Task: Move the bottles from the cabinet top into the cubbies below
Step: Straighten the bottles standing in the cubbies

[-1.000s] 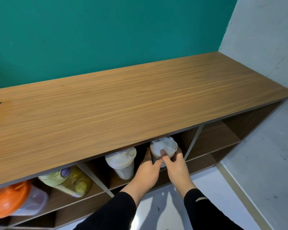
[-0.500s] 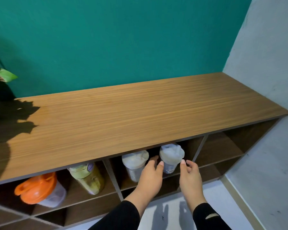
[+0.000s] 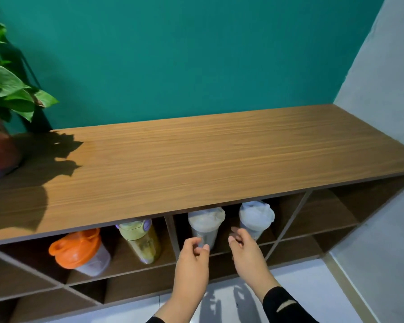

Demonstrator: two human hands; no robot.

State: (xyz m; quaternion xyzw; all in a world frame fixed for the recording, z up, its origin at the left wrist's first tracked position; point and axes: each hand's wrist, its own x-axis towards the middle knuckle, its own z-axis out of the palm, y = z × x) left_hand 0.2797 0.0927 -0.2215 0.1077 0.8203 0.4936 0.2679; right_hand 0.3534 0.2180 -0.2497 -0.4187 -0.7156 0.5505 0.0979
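Finishing up: both hands empty, fingers loose, in front of the middle cubby.
Cabinet top [image 3: 219,159] shows no bottles; four sit in the cubbies, so likely nothing left to move.

Left hand [image 3: 191,264], right hand [image 3: 247,255], white bottle [image 3: 205,226], pale bottle [image 3: 257,217], green bottle [image 3: 140,241], orange-lidded bottle [image 3: 77,250].

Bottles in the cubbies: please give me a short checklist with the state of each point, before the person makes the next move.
1. Cabinet top free of bottles: ok in the part shown; only a plant stands there.
2. Orange bottle and green bottle share the left cubby: ok.
3. Two white bottles share the next cubby: ok.
4. Bottles upright: cannot tell, the wide lens tilts them.
5. Left hand and right hand empty, no grip: ok.
6. Right cubby free: ok.
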